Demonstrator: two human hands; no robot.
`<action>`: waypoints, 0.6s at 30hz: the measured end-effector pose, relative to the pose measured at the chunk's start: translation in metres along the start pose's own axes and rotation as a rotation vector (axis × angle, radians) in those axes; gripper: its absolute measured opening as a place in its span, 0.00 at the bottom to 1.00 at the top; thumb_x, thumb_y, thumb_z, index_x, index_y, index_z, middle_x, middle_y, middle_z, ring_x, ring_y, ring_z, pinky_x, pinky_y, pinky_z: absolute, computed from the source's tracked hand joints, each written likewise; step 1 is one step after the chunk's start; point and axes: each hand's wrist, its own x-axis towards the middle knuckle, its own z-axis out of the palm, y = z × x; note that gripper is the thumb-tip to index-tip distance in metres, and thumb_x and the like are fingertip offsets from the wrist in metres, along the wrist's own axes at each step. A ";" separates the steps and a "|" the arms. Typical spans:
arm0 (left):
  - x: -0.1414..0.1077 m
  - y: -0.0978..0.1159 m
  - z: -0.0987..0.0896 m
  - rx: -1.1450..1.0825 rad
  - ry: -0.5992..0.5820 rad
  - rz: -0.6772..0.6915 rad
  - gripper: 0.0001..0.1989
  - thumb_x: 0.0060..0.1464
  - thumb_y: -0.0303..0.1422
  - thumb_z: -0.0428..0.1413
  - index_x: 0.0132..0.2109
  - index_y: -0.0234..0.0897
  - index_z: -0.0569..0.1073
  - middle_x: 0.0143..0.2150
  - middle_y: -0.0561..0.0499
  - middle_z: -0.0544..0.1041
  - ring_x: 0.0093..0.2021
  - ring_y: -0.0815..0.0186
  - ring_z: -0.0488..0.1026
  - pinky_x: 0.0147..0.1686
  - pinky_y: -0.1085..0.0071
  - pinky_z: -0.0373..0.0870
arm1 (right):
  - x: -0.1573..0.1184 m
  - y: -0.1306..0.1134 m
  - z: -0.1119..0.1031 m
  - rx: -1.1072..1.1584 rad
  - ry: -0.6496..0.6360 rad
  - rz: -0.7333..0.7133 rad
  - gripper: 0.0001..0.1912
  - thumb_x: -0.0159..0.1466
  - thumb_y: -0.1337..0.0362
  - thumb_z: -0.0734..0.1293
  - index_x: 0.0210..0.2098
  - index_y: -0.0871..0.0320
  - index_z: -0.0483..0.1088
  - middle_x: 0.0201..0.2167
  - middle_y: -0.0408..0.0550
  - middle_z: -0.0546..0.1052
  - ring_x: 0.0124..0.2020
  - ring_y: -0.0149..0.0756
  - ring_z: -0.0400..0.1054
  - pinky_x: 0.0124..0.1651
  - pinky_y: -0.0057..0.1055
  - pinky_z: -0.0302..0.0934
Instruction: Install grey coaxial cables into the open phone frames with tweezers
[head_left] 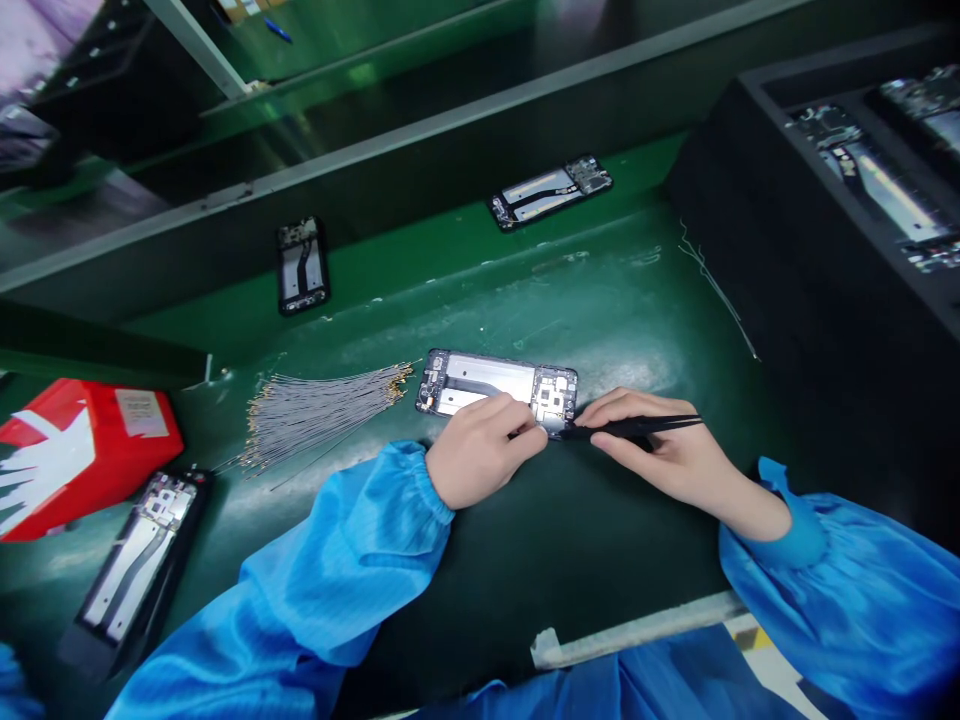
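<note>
An opened phone (495,375), its silver battery bay and circuit board exposed, lies face-down on the green mat in front of me. My left hand (486,448) is closed over its near edge, thumb and fingers curled on the phone by the board; anything small under the fingertips is hidden. In my right hand (660,445) a pair of black tweezers (637,427) is gripped, with the tips at the phone's lower right corner. To the left of the phone lies a fanned bundle of thin grey cables (322,415) with gold-coloured ends.
Two more opened phones, one (302,265) at back left and one (553,193) at back centre, lie along the raised ledge. Another phone (139,565) sits at left near a red box (82,450). A black foam tray (810,250) holding phones stands at right, beside loose cables (720,290).
</note>
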 end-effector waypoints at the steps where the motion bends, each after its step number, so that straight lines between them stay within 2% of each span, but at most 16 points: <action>1: 0.000 0.000 0.000 0.001 0.000 0.000 0.09 0.56 0.27 0.47 0.32 0.37 0.71 0.31 0.52 0.70 0.31 0.68 0.61 0.29 0.72 0.59 | 0.000 0.000 0.000 -0.009 -0.009 -0.030 0.09 0.56 0.72 0.65 0.37 0.56 0.68 0.34 0.47 0.74 0.37 0.33 0.69 0.40 0.31 0.64; 5: 0.000 -0.001 0.000 0.001 0.003 0.011 0.08 0.56 0.26 0.48 0.32 0.36 0.71 0.31 0.52 0.70 0.31 0.68 0.61 0.30 0.71 0.59 | 0.000 -0.003 0.003 -0.082 -0.071 -0.191 0.11 0.56 0.75 0.64 0.38 0.57 0.67 0.34 0.48 0.73 0.37 0.33 0.67 0.39 0.31 0.64; 8: 0.000 -0.002 0.001 -0.010 -0.005 0.001 0.09 0.57 0.27 0.47 0.32 0.36 0.71 0.31 0.51 0.70 0.32 0.67 0.62 0.32 0.71 0.59 | 0.000 -0.005 0.004 -0.139 -0.107 -0.255 0.10 0.56 0.75 0.63 0.37 0.58 0.66 0.34 0.49 0.73 0.36 0.34 0.67 0.38 0.32 0.63; 11: 0.000 -0.002 0.002 -0.034 -0.027 -0.016 0.11 0.58 0.28 0.46 0.32 0.36 0.71 0.31 0.50 0.70 0.33 0.67 0.62 0.33 0.72 0.61 | 0.000 -0.005 0.004 -0.143 -0.119 -0.244 0.09 0.57 0.74 0.62 0.38 0.58 0.66 0.34 0.49 0.72 0.36 0.34 0.66 0.38 0.32 0.63; 15: 0.000 0.003 0.002 -0.008 -0.039 -0.057 0.11 0.58 0.28 0.45 0.31 0.36 0.71 0.30 0.50 0.70 0.32 0.67 0.62 0.31 0.72 0.61 | 0.006 -0.004 -0.002 -0.109 -0.106 -0.143 0.06 0.60 0.68 0.62 0.37 0.57 0.67 0.33 0.47 0.70 0.35 0.32 0.65 0.37 0.30 0.62; 18: 0.001 0.007 0.002 -0.018 -0.057 -0.107 0.12 0.58 0.29 0.44 0.33 0.36 0.71 0.30 0.50 0.69 0.32 0.67 0.64 0.32 0.73 0.63 | 0.016 -0.001 -0.006 -0.210 -0.094 -0.139 0.09 0.62 0.67 0.59 0.41 0.56 0.67 0.33 0.48 0.70 0.35 0.32 0.65 0.36 0.30 0.61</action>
